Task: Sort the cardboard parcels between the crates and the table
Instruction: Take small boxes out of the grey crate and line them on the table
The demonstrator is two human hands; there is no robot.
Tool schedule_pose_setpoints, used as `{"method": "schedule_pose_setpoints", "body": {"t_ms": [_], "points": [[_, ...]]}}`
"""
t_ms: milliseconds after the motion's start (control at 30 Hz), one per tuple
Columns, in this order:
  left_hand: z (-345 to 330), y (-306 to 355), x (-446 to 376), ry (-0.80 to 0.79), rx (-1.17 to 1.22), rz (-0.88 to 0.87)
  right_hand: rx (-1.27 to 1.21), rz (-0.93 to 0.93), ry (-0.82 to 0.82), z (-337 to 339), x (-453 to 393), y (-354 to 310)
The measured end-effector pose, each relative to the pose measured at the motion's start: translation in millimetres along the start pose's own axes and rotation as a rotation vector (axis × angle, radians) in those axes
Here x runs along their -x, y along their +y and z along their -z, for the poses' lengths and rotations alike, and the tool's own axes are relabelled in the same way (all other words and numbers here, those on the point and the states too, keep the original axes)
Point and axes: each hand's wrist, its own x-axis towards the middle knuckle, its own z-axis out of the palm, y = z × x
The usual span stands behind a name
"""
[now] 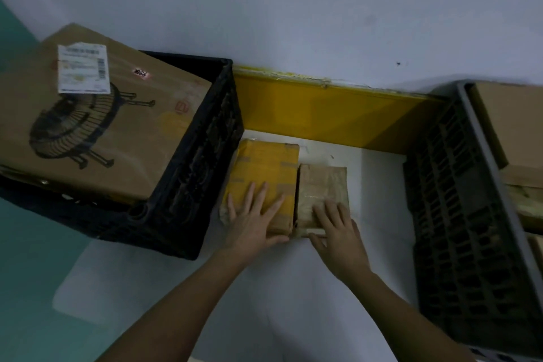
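Observation:
Two small parcels lie side by side on the white table (376, 185) between two crates. The yellow-taped parcel (264, 167) is on the left and the brown taped parcel (320, 188) on the right, their sides touching. My left hand (252, 217) rests flat on the near end of the yellow parcel, fingers spread, thumb against its front edge. My right hand (338, 229) lies on the near end of the brown parcel, fingers bent over its top and thumb at its front edge.
A black crate (205, 141) on the left holds a large cardboard box (117, 126) printed with a fan and bearing a white label. A grey crate (458, 214) on the right holds more cardboard boxes (511, 126). A yellow band (323, 109) runs along the wall behind.

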Motion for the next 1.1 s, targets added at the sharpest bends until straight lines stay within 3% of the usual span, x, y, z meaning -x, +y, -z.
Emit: {"method": "schedule_pose_setpoints", "body": {"t_ms": [333,800,1100], "points": [[13.4,-30.0,-68.8,0.027,-0.046,0.032,0.032,-0.001,-0.162,30.5,-80.0,-4.0],[22.5,-65.7,-127.9,0.088,-0.036,0.003,0.078,-0.038,-0.054,16.8,-138.7,-13.7],[43.8,-53.0,-121.6,-0.047,-0.086,0.043,0.052,-0.037,-0.191,37.4,-161.9,-13.2]]}}
